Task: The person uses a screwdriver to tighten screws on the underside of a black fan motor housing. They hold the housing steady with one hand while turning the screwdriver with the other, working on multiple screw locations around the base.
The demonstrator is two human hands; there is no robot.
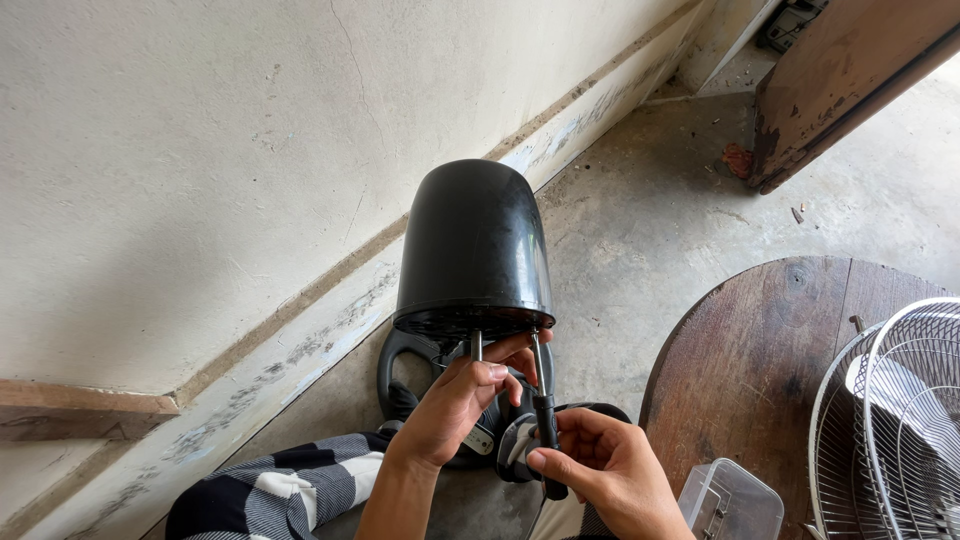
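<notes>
A black rounded plastic housing [473,245], like a fan motor cover, points away from me with its open rim toward my hands. My left hand [462,398] reaches up under that rim and grips the parts below it, fingers curled near a short metal post. My right hand [598,468] holds a black-handled screwdriver [546,440]; its metal shaft runs up to the housing's lower right rim. A black ring-shaped part [392,365] lies under the housing on the floor.
A pale plaster wall [200,150] runs along the left. A round wooden tabletop [760,350] sits at right with a white wire fan grille [895,410] and a clear plastic box [730,500]. A worn wooden door [850,70] stands at top right. My striped clothing [280,490] shows below.
</notes>
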